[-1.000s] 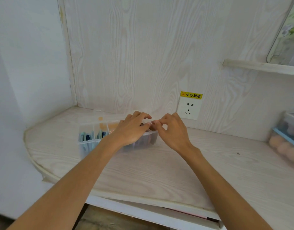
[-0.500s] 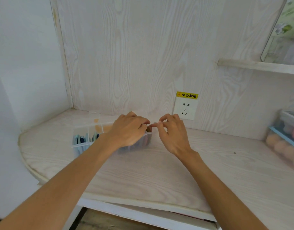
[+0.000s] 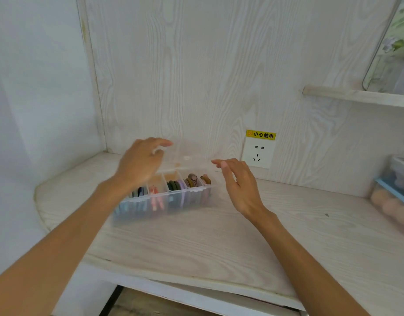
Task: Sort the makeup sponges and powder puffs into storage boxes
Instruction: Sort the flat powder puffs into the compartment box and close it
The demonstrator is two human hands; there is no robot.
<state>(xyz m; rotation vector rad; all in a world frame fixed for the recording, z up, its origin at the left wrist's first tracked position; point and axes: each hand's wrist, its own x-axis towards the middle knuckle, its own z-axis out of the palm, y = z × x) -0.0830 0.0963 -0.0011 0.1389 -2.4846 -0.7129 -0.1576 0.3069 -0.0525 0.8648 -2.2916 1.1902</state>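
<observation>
A clear storage box with several compartments stands on the desk near the back wall. Flat round powder puffs in green, purple and brown stand on edge in its right compartments; blue and pink items fill the left ones. Its transparent lid is raised off the box. My left hand, blurred, hovers over the box's left half with its fingertips at the lid's upper left edge. My right hand is beside the box's right end, fingers relaxed, with the fingertips by the lid's right corner.
At the far right edge stands another clear box with a blue rim, holding peach egg-shaped sponges. A wall socket with a yellow warning label sits behind my right hand. A shelf juts out at the upper right.
Both hands were pinching at the shut lid's front edge. They have since come apart and risen, and the lid is now raised, showing the puffs inside.
</observation>
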